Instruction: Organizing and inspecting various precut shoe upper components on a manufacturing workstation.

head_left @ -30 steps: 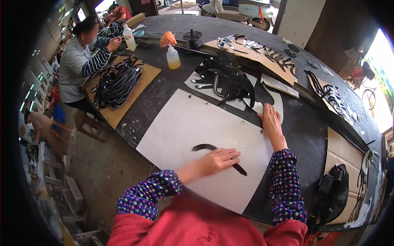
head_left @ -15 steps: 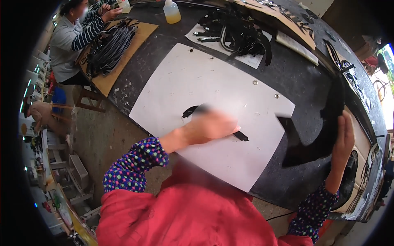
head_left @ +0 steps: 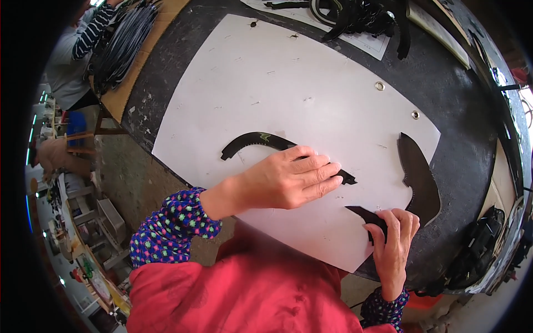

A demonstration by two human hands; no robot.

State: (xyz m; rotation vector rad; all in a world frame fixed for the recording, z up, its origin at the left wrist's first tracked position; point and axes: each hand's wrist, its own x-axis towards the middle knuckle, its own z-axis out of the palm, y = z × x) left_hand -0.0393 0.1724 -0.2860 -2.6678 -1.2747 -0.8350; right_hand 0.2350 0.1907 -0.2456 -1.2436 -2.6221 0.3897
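Observation:
A white sheet (head_left: 222, 94) with small marks and metal eyelets lies on the dark table. On it is a narrow, arched black strip (head_left: 244, 140) with a toothed inner edge and a small yellow-green mark. My left hand (head_left: 297, 177) lies over the strip's middle, fingers stretched out and covering part of it. To the right, a wider curved black piece (head_left: 420, 177) with a notched edge lies across the sheet's right edge. My right hand (head_left: 393, 238) has its thumb and fingers closed on this piece's near end, hiding part of it.
Dark table (head_left: 455, 105) surrounds the sheet. A pile of black parts (head_left: 361, 19) lies at the back, with a bundle of grey-black cords (head_left: 125, 44) on cardboard at far left. Another person's striped sleeve (head_left: 95, 30) shows there. Black items (head_left: 477, 244) sit at right.
My right hand has brought the wide black piece leftward and down onto the sheet's right side. My left hand has settled over the strip. The view has shifted closer to the sheet.

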